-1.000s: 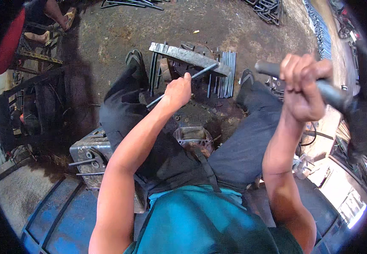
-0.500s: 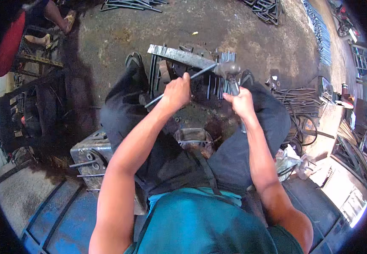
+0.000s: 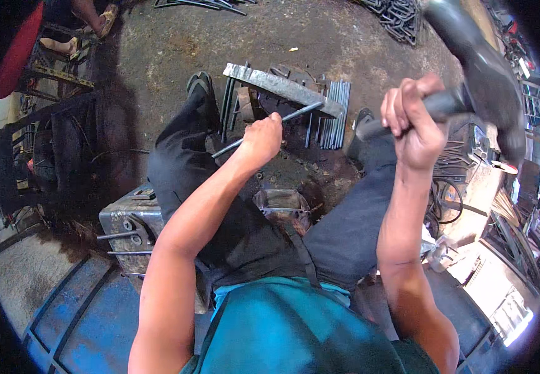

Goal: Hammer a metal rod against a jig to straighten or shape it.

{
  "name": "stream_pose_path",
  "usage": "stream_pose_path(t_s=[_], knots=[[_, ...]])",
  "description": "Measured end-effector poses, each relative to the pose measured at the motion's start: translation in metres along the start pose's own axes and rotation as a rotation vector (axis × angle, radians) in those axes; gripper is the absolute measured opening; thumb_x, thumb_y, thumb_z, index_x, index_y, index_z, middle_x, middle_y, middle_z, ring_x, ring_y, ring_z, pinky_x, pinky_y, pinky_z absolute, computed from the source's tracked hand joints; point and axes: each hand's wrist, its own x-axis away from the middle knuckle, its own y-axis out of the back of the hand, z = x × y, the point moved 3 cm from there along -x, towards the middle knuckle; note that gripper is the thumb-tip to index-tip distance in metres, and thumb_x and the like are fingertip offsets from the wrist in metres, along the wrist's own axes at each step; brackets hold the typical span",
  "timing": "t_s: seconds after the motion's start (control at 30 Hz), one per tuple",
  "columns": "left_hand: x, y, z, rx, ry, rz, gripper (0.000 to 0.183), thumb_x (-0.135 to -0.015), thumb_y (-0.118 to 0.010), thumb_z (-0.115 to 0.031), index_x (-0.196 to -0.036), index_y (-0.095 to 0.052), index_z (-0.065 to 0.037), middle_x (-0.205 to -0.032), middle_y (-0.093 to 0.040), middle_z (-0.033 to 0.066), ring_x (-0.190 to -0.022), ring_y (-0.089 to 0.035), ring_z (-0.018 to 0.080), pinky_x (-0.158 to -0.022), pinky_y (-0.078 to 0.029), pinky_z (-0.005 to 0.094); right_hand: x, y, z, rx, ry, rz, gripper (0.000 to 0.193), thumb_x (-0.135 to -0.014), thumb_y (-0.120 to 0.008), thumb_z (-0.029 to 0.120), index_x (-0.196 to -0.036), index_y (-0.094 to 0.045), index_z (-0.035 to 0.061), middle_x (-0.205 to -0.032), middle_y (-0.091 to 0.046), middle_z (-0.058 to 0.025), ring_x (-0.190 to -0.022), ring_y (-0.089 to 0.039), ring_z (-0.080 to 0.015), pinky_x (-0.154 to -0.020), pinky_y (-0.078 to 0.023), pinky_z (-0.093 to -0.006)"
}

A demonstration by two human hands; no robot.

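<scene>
My left hand is closed around a thin metal rod. The rod slants up to the right, and its far end rests on the right part of a thick steel bar set between my feet. Raised high at the right, my right hand grips the handle of a hammer. The hammer's dark head looks large and smeared by motion, well apart from the rod. Beyond the bar's right end lies a row of straight metal rods on the floor.
A heavy steel block with two rods sticking out stands by my left leg. Bent rods are heaped at the far right, more rods at the far edge. At the far left, another person's foot shows near a dark metal frame.
My right hand has swung the hammer up and to the right, off the rod's end. My left hand keeps the rod in nearly the same place on the bar.
</scene>
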Motion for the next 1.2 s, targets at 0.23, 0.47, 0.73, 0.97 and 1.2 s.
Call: stream_pose_path(t_s=[0.23, 0.47, 0.73, 0.97, 1.2], knots=[[0.001, 0.002, -0.001, -0.040, -0.026, 0.006, 0.013, -0.083, -0.049, 0.000, -0.093, -0.054, 0.007, -0.084, -0.066, 0.0276, -0.083, -0.067, 0.0434, -0.072, -0.056, 0.0505, 0.059, 0.038, -0.118, 0.704, -0.561, -0.129, 0.018, -0.079, -0.076, 0.014, -0.084, -0.064, 0.0024, -0.074, -0.065, -0.0057, -0.067, -0.061, -0.0203, -0.067, -0.048, -0.0346], [0.001, -0.003, 0.004, -0.025, -0.058, -0.076, 0.014, -0.082, -0.052, -0.002, -0.093, -0.056, 0.006, -0.082, -0.066, 0.0257, -0.080, -0.068, 0.0422, -0.071, -0.055, 0.0501, 0.101, 0.053, -0.173, 0.169, -0.891, -0.222, 0.029, -0.085, -0.069, 0.008, -0.070, -0.044, 0.0119, -0.053, -0.043, 0.0032, -0.036, -0.037, -0.0068, -0.034, -0.029, -0.0261], [-0.007, -0.003, 0.007, -0.030, -0.100, -0.065, 0.014, -0.082, -0.055, -0.006, -0.090, -0.058, 0.005, -0.082, -0.065, 0.0263, -0.080, -0.067, 0.0429, -0.072, -0.055, 0.0498, 0.057, 0.031, -0.122, 0.281, -0.848, -0.188, 0.024, -0.085, -0.069, 0.008, -0.072, -0.048, 0.0097, -0.052, -0.042, 0.0033, -0.037, -0.038, -0.0061, -0.035, -0.029, -0.0241], [-0.005, -0.001, 0.006, -0.030, -0.063, -0.053, 0.016, -0.080, -0.059, -0.007, -0.091, -0.060, 0.006, -0.085, -0.066, 0.0258, -0.083, -0.068, 0.0419, -0.074, -0.056, 0.0487, 0.011, -0.005, 0.011, 0.088, -0.159, -0.062, 0.014, -0.086, -0.062, 0.008, -0.079, -0.049, 0.0069, -0.053, -0.040, 0.0011, -0.037, -0.035, -0.0084, -0.038, -0.031, -0.0252], [-0.009, -0.003, 0.005, -0.025, -0.019, 0.008, 0.018, -0.078, -0.058, -0.004, -0.091, -0.062, 0.008, -0.090, -0.068, 0.0271, -0.086, -0.069, 0.0404, -0.076, -0.057, 0.0471, 0.020, 0.005, -0.020, -0.023, 0.069, -0.044, 0.023, -0.081, -0.061, -0.008, -0.075, -0.044, 0.0062, -0.062, -0.044, -0.0009, -0.051, -0.041, -0.0078, -0.048, -0.036, -0.0245]])
